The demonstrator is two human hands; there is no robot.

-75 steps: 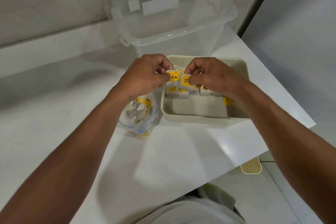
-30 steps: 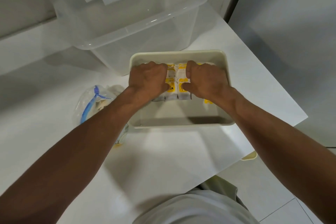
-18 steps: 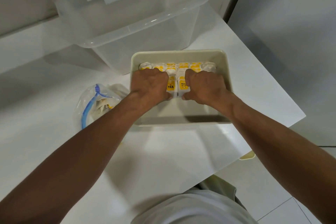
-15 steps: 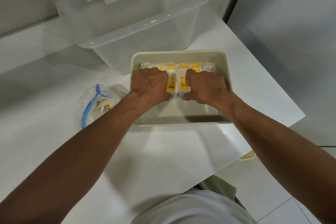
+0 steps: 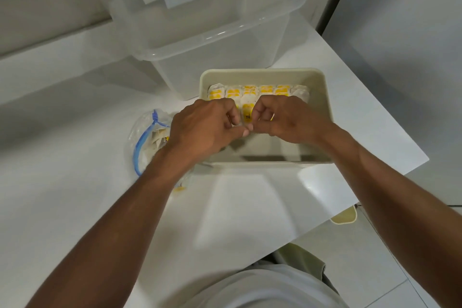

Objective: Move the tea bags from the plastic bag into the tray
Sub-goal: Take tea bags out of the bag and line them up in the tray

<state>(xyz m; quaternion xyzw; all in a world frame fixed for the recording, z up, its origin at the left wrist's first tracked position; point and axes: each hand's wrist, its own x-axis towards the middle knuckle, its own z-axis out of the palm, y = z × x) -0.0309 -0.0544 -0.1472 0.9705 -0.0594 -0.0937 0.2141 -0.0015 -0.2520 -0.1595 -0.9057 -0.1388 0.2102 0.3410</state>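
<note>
Near tea bags [image 5: 247, 110] mostly hidden behind left hand [image 5: 205, 127] and right hand [image 5: 287, 120]; one label [image 5: 248, 114] shows only "TE". Can't tell what curled fingers [image 5: 260, 110] hold. Bag [image 5: 147, 137] partly behind left arm, insides unclear. Bin [image 5: 212, 40] top cut off by picture edge. Far labels too small to read.

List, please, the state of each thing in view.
Tray, part filled.
Tea bags, upright in a row along the tray's far wall.
Plastic bag, lying on the table, tea bags inside.
Clear bin, lidless, looks empty.
Left hand, fingers curled at front tea bag, grip unclear.
Right hand, likewise.
</note>
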